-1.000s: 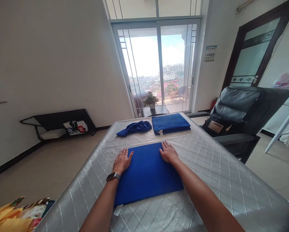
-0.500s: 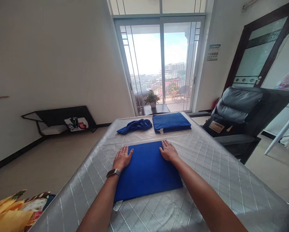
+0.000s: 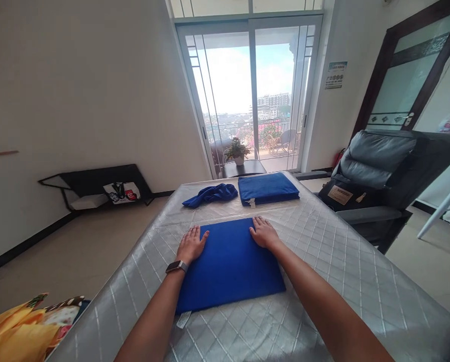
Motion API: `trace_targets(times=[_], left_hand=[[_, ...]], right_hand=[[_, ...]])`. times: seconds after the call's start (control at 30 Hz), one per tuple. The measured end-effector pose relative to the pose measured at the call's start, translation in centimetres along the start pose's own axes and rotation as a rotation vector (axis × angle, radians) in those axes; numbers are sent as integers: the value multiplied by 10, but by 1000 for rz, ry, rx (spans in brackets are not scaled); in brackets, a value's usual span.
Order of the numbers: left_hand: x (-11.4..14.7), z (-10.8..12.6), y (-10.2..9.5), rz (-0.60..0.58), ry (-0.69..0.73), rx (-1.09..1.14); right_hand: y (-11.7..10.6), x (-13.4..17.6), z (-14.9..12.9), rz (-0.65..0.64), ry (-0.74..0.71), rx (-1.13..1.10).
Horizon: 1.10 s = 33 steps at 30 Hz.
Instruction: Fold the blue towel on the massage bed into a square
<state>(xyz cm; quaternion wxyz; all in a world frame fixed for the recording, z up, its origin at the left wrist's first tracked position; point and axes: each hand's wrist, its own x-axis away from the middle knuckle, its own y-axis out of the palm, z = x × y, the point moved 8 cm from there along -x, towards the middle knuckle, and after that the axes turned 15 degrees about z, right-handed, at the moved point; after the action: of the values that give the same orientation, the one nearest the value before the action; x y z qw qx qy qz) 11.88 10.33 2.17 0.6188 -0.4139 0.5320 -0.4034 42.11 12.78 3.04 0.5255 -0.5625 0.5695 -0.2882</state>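
A flat, folded blue towel [image 3: 230, 266] lies in front of me on the quilted silver mattress [image 3: 315, 296], a white tag poking out at its near left corner. My left hand [image 3: 191, 245] rests flat along the towel's left edge near the far corner, thumb apart from the fingers. On the far right corner lies my right hand [image 3: 263, 232], also flat with the thumb spread. Beyond them are a stack of folded blue towels [image 3: 268, 188] and, to its left, a crumpled blue cloth [image 3: 211, 194].
A dark recliner [image 3: 375, 171] with a black bag [image 3: 340, 197] stands to the right of the mattress. Colourful fabrics [image 3: 32, 327] are heaped at the lower left. Past the far end, a potted plant [image 3: 238, 152] sits before the sliding glass door [image 3: 252, 90].
The view has shifted slightly. Both hands stay in the same place on the towel, which has not visibly moved or changed shape.
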Motion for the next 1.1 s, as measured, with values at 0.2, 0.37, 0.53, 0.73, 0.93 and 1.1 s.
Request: trace_targets(times=[0.2, 0.37, 0.53, 0.73, 0.93, 1.1], left_hand=[[-13, 42, -14, 71, -3, 0], [-8, 188, 6, 83, 350, 189], [0, 251, 21, 79, 471, 399], [1, 186, 21, 27, 356, 252], [-2, 68, 14, 18, 141, 71], [-5, 1, 10, 29, -20, 10]], right_hand=[[1, -2, 0, 1, 26, -12], [1, 0, 0, 3, -3, 3], [3, 3, 1, -28, -65, 46], [2, -1, 1, -2, 16, 19], [6, -4, 1, -18, 26, 13], [5, -3, 1, -30, 24, 24]])
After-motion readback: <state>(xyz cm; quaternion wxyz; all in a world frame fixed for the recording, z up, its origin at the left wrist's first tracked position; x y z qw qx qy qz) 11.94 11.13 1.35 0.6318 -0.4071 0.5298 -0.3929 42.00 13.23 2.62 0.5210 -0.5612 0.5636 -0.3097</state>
